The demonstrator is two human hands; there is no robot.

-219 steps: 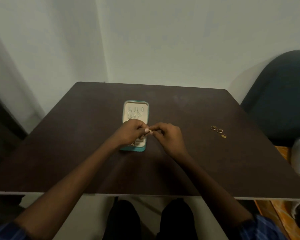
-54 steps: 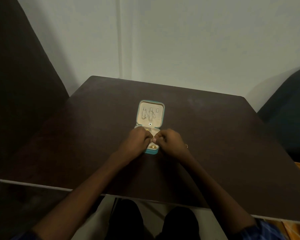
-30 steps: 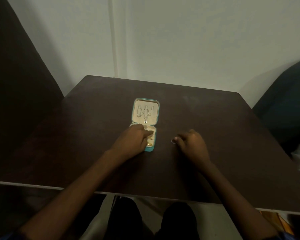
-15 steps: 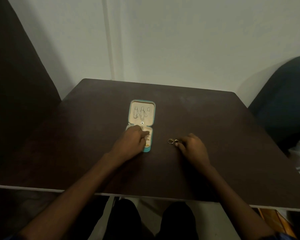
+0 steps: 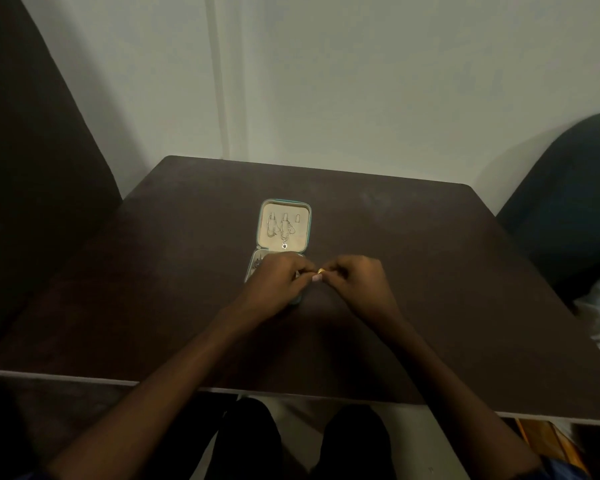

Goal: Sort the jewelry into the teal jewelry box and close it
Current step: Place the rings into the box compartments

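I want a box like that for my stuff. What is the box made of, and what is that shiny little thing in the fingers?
The jewelry box looks teal outside, maybe leatherette, and cream inside with a soft, matte, velvety lining; the exact material is unclear. The ring, pinched between the left hand and right hand, glints yellow like polished gold-coloured metal.

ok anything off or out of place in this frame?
Nothing stands out. The teal jewelry box lies open and square on the table, chains hanging in its lid. Both hands pinch a small gold ring between them, beside the box.
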